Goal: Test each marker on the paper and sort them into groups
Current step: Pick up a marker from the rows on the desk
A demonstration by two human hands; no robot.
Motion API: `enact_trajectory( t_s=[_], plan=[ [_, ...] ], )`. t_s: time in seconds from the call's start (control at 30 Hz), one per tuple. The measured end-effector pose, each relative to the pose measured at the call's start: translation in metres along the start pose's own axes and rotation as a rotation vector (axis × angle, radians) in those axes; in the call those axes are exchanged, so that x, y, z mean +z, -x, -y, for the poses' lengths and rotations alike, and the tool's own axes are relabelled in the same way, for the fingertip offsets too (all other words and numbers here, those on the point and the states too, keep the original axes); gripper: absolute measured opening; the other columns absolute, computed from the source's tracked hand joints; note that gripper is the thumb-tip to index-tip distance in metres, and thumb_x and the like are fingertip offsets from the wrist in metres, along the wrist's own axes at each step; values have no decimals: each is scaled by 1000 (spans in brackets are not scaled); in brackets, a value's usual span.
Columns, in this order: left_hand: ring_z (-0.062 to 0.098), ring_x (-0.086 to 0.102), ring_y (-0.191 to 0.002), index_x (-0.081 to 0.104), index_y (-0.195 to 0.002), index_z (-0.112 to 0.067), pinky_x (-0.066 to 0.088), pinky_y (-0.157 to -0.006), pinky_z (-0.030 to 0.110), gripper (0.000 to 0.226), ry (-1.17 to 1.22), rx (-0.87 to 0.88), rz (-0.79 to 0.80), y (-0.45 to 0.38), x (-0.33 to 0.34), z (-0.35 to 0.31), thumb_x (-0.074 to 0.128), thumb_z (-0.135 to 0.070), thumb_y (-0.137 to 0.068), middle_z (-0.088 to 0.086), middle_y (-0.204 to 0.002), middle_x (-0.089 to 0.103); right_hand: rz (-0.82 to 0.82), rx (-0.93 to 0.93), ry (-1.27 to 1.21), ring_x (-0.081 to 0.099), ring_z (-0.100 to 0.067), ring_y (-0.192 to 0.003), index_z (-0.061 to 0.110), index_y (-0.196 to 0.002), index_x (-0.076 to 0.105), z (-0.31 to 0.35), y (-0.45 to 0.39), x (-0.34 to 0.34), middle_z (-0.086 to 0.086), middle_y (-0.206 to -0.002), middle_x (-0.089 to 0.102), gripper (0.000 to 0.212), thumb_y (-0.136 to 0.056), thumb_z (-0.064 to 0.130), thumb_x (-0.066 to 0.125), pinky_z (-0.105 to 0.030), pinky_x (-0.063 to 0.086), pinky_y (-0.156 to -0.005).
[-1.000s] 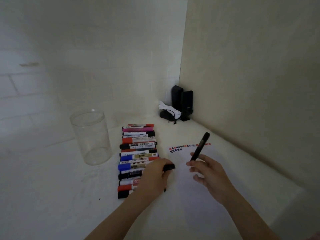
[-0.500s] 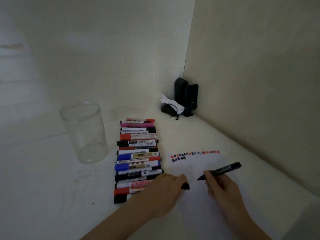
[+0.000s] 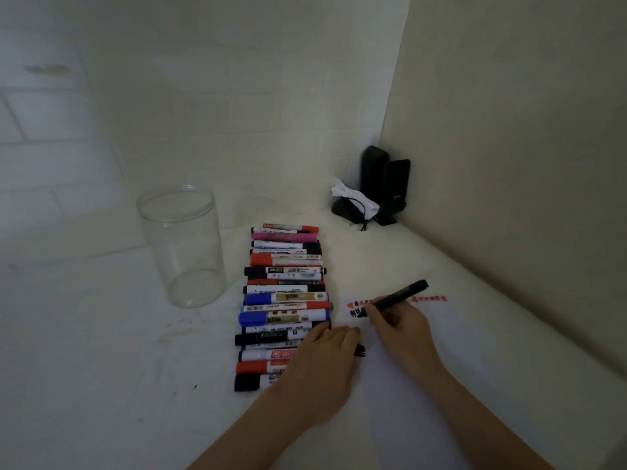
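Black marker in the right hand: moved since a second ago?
Yes. The black marker in the right hand came down from mid-air to the paper; its tip now sits at the test marks near the paper's far edge.

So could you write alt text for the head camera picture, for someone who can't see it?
A person's right hand holds a black marker with its tip on a sheet of paper beside red and black test marks. The left hand holds a black cap next to a row of markers, and a clear jar stands nearby.
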State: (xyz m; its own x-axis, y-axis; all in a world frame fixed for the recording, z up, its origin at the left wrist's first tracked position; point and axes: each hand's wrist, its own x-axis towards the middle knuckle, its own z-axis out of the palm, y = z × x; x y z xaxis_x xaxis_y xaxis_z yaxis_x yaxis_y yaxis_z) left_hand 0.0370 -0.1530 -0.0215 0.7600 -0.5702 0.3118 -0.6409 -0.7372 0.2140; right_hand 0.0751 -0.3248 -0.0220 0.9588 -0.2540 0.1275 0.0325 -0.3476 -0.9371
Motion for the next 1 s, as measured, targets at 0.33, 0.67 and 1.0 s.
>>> enact_trajectory(
  t_s=[0.33,0.67,1.0],
  plan=[
    [6,63,-105,61,-115,-23,41,-102,27,29,-72,27,-164,8,10,4,45,-33,-93,-5,-115,68,0,-40,60,70,-4,-75,17,-87,73,-9,2,1,5,-78,74,10,-80,23,78,-34,59,-76],
    [8,61,-111,63,-111,-25,42,-105,31,26,-70,5,-154,7,13,3,43,-32,-95,-4,-121,66,6,-142,119,62,15,-73,19,-86,69,-8,1,3,19,-76,65,8,-82,18,75,-3,45,-65],
    [6,60,-113,63,-111,-28,38,-105,31,31,-42,-10,-156,7,13,3,38,-37,-96,-7,-123,65,20,-156,109,67,5,-76,21,-89,69,-10,2,5,16,-79,68,8,-83,19,74,-10,50,-69]
  ],
)
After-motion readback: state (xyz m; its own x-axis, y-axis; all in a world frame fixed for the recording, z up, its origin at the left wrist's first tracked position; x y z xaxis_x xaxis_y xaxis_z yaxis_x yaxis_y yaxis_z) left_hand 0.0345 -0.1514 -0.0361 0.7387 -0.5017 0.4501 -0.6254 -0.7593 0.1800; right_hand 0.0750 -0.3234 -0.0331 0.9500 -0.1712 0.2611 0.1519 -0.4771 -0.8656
